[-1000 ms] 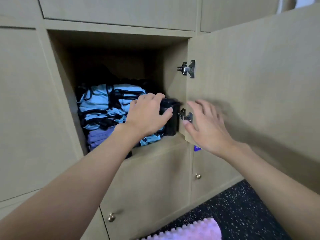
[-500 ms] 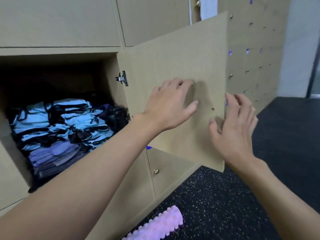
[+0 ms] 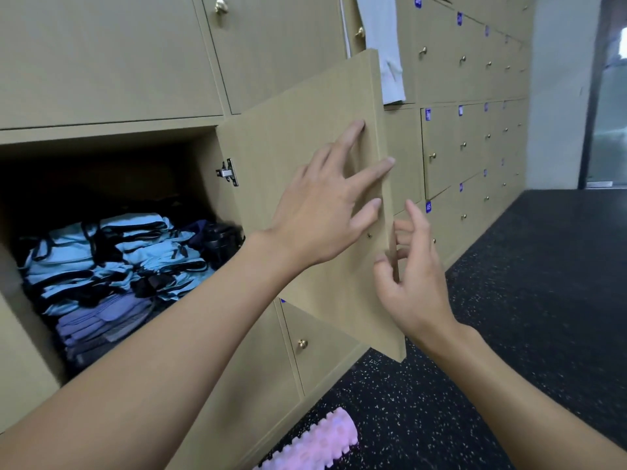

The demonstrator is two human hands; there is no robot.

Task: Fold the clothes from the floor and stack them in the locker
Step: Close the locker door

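Two hands, left hand (image 3: 322, 212) spread on locker door (image 3: 305, 130), right hand (image 3: 410, 276) loosely curled at its edge (one clothes stack (image 3: 105, 266) inside)

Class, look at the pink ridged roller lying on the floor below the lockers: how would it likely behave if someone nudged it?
The pink roller looks cylindrical and lies on its side, so it would probably roll. Its bumpy ridges and the speckled floor may slow it. It looks like foam, so likely light for its size.
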